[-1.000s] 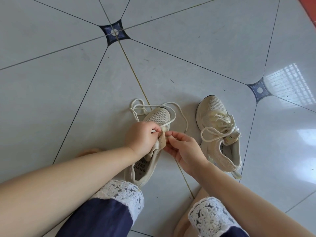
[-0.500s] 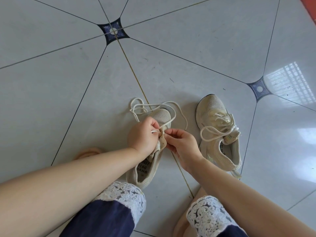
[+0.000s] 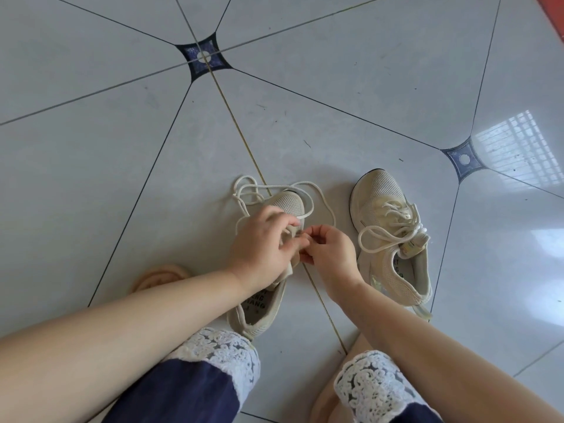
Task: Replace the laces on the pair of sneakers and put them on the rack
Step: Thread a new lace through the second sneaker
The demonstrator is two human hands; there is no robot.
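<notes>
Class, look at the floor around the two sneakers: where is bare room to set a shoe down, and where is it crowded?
Free: the floor beyond both toes, up to the dark inset; left of the loose lace; right of the laced sneaker. Crowded: between the sneakers, where the left hand and right hand work on the unlaced sneaker.

Two sneakers lie side by side on the floor (image 3: 122,148), toes pointing away from the person. The left sneaker (image 3: 288,203) sits just ahead of the left knee (image 3: 219,352). The right sneaker (image 3: 381,190) lies apart from it, to its right. Both hands meet over the left sneaker's middle, with the left hand (image 3: 262,242) on it and the right hand (image 3: 332,254) beside it. A loose lace (image 3: 253,186) loops around its toe.
</notes>
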